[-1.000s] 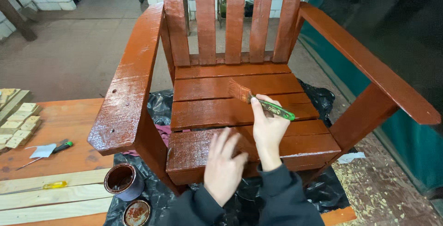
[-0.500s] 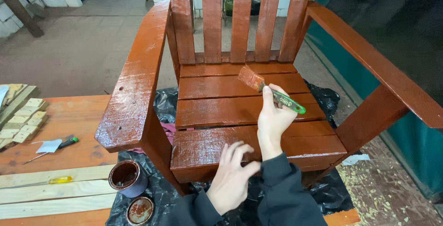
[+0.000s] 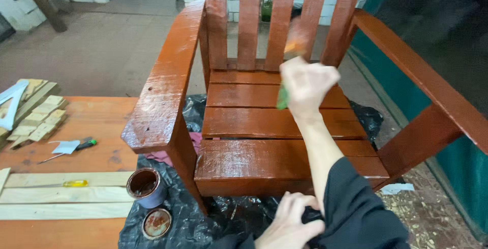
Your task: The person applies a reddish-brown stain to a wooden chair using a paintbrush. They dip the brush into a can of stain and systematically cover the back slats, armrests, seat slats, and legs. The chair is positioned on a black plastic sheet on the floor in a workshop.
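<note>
A slatted wooden armchair [image 3: 264,122], glossy with wet red-brown paint, stands in front of me on black plastic sheeting [image 3: 203,218]. My right hand [image 3: 305,84] is raised over the seat's back and grips a paintbrush [image 3: 292,45] with a green handle; its blurred bristles are up against a back slat. My left hand [image 3: 290,223] is low at the frame's bottom, fingers on my dark right sleeve near the elbow, off the chair.
An open paint can [image 3: 145,187] and its lid [image 3: 156,222] sit on the sheeting by the chair's left front leg. A wooden table [image 3: 101,117] at left carries pale planks [image 3: 66,195], small wood blocks [image 3: 38,119] and two screwdrivers. A teal wall runs along the right.
My right hand has lifted the brush from the seat slats up to the back slats. My left hand has come off the seat's front edge and dropped to my right sleeve.
</note>
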